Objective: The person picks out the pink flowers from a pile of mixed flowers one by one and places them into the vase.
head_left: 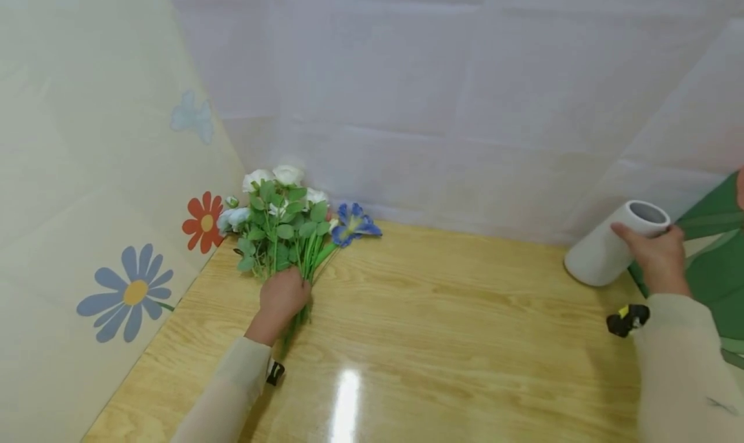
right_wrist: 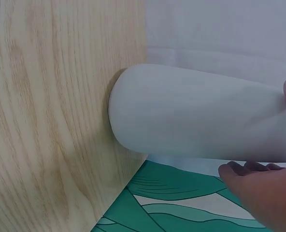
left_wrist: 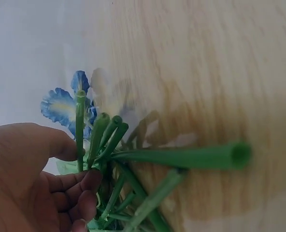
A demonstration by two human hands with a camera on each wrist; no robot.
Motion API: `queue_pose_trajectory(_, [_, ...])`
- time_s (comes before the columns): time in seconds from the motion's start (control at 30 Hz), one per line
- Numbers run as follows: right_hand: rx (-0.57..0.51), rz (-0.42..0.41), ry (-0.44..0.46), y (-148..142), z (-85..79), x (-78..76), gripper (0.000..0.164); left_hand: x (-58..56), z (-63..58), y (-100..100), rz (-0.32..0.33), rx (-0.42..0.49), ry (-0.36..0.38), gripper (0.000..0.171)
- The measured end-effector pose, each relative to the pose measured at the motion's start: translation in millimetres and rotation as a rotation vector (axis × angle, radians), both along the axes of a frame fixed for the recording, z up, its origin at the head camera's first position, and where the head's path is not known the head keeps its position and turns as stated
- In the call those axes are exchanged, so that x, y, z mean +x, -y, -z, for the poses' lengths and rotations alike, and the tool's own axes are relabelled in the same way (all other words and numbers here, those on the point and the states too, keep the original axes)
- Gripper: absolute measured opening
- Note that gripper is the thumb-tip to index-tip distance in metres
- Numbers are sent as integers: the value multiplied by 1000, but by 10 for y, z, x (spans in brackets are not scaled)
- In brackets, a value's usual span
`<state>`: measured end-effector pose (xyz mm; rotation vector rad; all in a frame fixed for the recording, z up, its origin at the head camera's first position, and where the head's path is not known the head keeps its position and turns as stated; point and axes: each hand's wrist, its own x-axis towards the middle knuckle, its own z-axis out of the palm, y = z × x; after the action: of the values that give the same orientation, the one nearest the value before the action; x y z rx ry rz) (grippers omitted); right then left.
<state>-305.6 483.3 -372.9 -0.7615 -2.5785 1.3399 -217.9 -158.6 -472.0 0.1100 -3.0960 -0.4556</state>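
Note:
My left hand (head_left: 285, 294) is at the stems of a bunch of artificial flowers (head_left: 285, 230) at the back left of the table. In the left wrist view, the thumb and curled fingers pinch green stems (left_wrist: 80, 125), while other cut stem ends (left_wrist: 220, 155) stick out past the hand. White roses (head_left: 288, 174), leaves and a blue iris (head_left: 351, 225) make up the bunch. At the far right, my right hand (head_left: 659, 256) grips a white cylindrical vase (head_left: 604, 249) near its open top, thumb and fingers on opposite sides. The vase base (right_wrist: 121, 108) meets the tabletop.
The wooden table (head_left: 442, 339) ends at a pale cloth backdrop (head_left: 407, 107) behind. A flower-printed panel (head_left: 116, 172) borders the left side. On the right, a green-patterned panel (right_wrist: 181, 193) stands close beside the vase.

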Motion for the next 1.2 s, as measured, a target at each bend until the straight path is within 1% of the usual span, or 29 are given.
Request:
queue_pose_trajectory(0.2, [18, 7, 12, 13, -16, -36, 109, -3, -32, -10, -10, 6, -31, 28])
queue_pose_trajectory(0.37, [10, -5, 24, 38, -31, -75, 112, 9, -30, -15, -58, 42, -41, 25])
queue_pose_trajectory(0.57, [3, 17, 11, 51, -25, -94, 108, 21, -9, -18, -82, 65, -78, 30])
queue_pose_trajectory(0.63, [9, 19, 8, 49, -19, -90, 107, 25, -11, -24, -83, 66, -82, 32])
queue_pose_trajectory(0.77, [-2, 1, -11, 55, -5, -59, 107, 42, -16, -28, -75, 70, -92, 28])
queue_pose_trajectory(0.97, [-43, -54, -51, 72, -9, 35, 101, 82, -33, -38, -61, 89, -113, 22])
queue_pose_trajectory(1.0, [-64, -61, -62, 69, -4, 47, 96, 83, -39, -42, -59, 91, -116, 22])
queue_pose_trajectory(1.07, [-82, -82, -64, 60, 4, 74, 95, 90, -50, -43, -51, 93, -115, 21])
queue_pose_trajectory(1.1, [-88, -90, -74, 50, 19, 74, 90, 95, -57, -45, -47, 94, -116, 21])
queue_pose_trajectory(1.2, [-106, -106, -70, 31, 50, 80, 92, 118, -68, -42, -31, 95, -115, 21])
